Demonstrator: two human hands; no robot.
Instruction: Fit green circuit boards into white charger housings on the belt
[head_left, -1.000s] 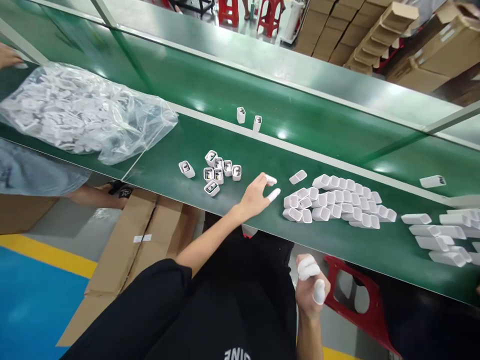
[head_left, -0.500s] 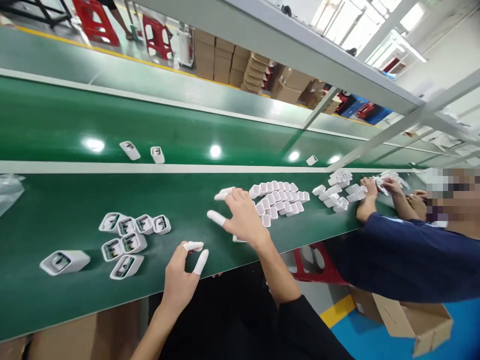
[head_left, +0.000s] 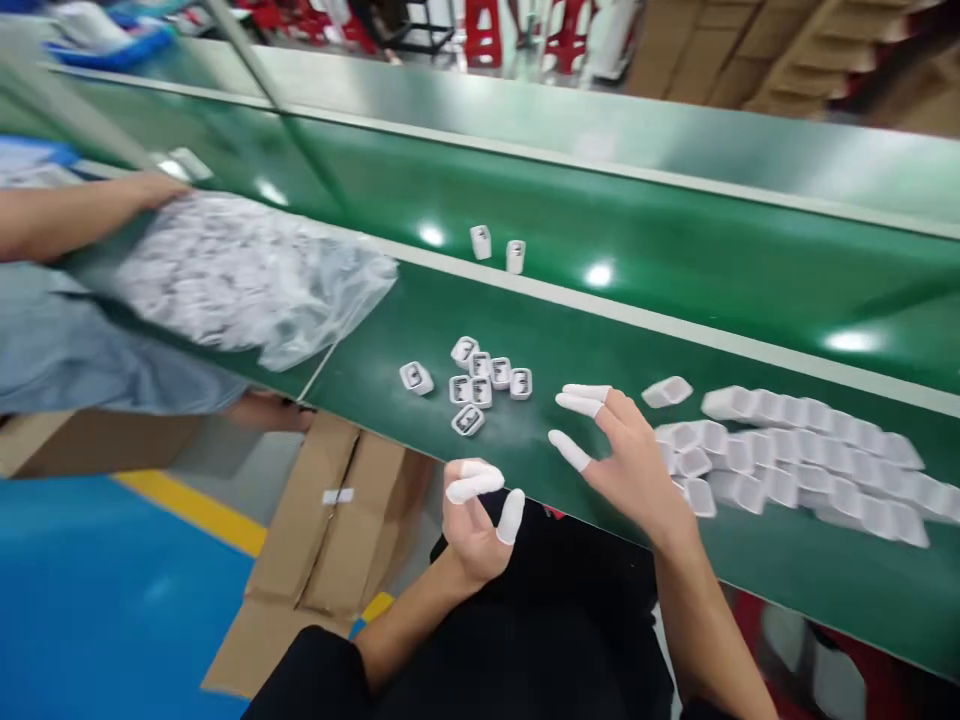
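Trading places within a second, our right hand (head_left: 630,462) hangs over the tabletop (head_left: 592,350), our left hand (head_left: 478,525) at its edge — both empty, fingers apart; we seem between grasps — dark-centred casings (head_left: 480,391) beyond the left, white casings (head_left: 780,486) beside the right.

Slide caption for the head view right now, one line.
Left hand and right hand, both open and empty, in white finger cots, near white cases on a green bench.
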